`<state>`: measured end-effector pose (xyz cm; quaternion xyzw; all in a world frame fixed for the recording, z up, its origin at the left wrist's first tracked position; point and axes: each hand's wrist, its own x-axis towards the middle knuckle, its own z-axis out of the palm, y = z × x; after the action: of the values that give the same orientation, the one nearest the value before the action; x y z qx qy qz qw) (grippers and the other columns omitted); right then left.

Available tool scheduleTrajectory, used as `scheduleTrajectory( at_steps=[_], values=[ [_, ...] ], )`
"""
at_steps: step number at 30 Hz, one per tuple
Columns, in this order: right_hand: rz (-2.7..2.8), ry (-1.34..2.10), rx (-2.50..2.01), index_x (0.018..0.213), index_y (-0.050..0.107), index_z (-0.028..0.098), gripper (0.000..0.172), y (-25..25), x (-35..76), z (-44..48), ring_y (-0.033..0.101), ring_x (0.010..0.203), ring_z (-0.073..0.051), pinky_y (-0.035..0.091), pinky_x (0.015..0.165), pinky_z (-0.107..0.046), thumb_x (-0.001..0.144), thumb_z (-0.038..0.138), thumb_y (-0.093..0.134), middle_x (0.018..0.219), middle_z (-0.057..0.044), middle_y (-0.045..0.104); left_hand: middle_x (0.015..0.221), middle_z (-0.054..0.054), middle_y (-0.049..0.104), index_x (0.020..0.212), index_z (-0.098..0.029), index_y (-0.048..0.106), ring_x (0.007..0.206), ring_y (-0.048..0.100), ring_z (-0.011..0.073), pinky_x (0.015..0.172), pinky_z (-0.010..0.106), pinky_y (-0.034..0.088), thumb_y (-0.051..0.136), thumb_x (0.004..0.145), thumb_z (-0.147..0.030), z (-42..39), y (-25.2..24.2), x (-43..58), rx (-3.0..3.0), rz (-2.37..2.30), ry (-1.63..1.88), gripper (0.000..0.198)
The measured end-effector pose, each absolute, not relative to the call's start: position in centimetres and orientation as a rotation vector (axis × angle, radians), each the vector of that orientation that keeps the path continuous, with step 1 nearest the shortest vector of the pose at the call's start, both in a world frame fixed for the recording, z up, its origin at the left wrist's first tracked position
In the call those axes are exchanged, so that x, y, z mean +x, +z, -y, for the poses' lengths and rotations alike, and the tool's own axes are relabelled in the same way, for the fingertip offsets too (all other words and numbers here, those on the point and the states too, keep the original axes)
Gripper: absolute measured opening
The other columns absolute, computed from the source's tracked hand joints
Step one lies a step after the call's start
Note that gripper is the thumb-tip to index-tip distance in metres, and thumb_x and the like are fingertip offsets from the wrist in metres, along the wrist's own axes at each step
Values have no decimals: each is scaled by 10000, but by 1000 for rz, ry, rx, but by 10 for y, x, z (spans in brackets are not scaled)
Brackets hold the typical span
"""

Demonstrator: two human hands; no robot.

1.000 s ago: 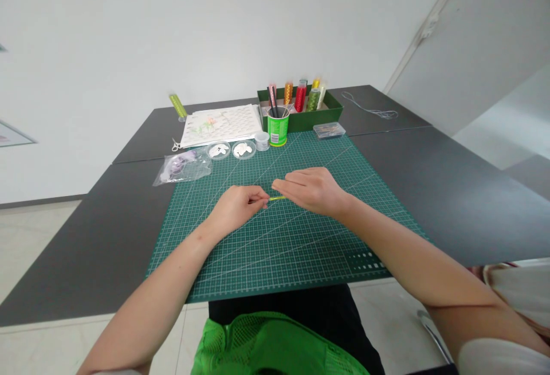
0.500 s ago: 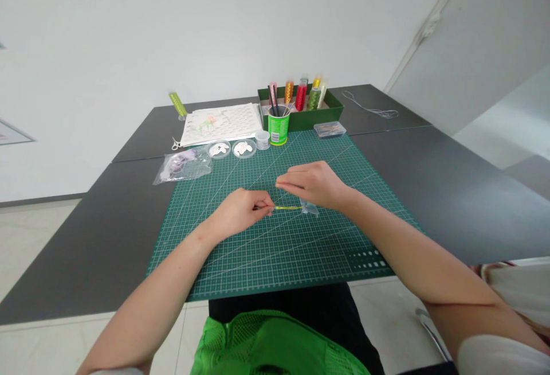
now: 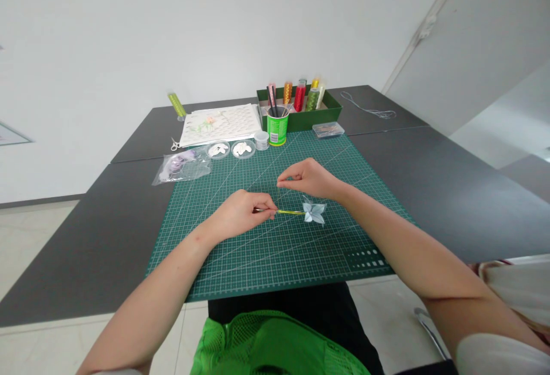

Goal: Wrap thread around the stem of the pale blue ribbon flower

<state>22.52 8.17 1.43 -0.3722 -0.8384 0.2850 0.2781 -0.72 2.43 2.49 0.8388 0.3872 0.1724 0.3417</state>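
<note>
My left hand (image 3: pixel 247 213) pinches the stem of a handmade flower, which lies sideways above the cutting mat (image 3: pixel 258 266). Yellow-green wrapping covers the stem (image 3: pixel 291 212), and pale blue-white petals (image 3: pixel 314 212) spread at its right end. Just above and beyond the stem is my right hand (image 3: pixel 310 178), thumb and fingertips pressed together. Whatever that pinch holds, perhaps a fine thread, is too thin to make out.
Beyond the hands stand two dishes of white pieces (image 3: pixel 243 149), a green can (image 3: pixel 277 128) with tools, and a green box (image 3: pixel 318 116) of thread spools. A plastic bag (image 3: pixel 183 165), small scissors (image 3: pixel 175 144), stacked sheets (image 3: pixel 223 124) and a clear case (image 3: pixel 328 129) lie around the mat's far side.
My right hand has shifted slightly up and left, uncovering the petals. The flower has turned so its petals face me more. My left hand keeps its pinch on the stem.
</note>
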Motion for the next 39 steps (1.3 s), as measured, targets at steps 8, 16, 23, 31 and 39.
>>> scheduleTrajectory(
  at_steps=[8,16,23,31,39],
  values=[
    [2150,1034,-1018,817,783,123,358,5,224,-91,440,549,-99,317,535,-252,798,470,698,613,-6,626,600,-48,694,855,-193,734,442,449,61,467,188,289,614,915,-272,-23,26,-7,2068,-1023,654,156],
    [2169,975,-1000,827,721,156,231,-2,213,-81,507,623,-119,373,591,-260,881,366,644,675,-1,612,781,3,788,1050,-198,726,523,615,106,516,206,424,620,902,-314,-27,21,-7,1951,-1201,1031,216],
    [2274,839,-956,841,752,156,176,1,209,-73,505,615,-104,357,617,-252,911,264,632,683,13,627,779,22,788,1017,-188,760,639,685,140,577,223,468,635,891,-331,-32,23,-8,1867,-1247,1123,228],
    [2186,386,-1181,1304,658,197,397,-7,209,-78,543,1251,-304,351,1085,-533,1016,278,396,1339,-128,637,731,5,770,1001,-186,755,416,409,63,426,198,284,646,875,-348,-37,22,-11,1764,-1304,1083,233],
    [1683,1490,-637,1319,597,268,376,-15,183,-59,651,1121,-201,471,1074,-452,977,393,503,1216,-67,681,740,3,774,1012,-201,760,498,579,100,487,206,383,645,879,-338,-35,18,-8,1747,-1275,1119,223]
  ],
)
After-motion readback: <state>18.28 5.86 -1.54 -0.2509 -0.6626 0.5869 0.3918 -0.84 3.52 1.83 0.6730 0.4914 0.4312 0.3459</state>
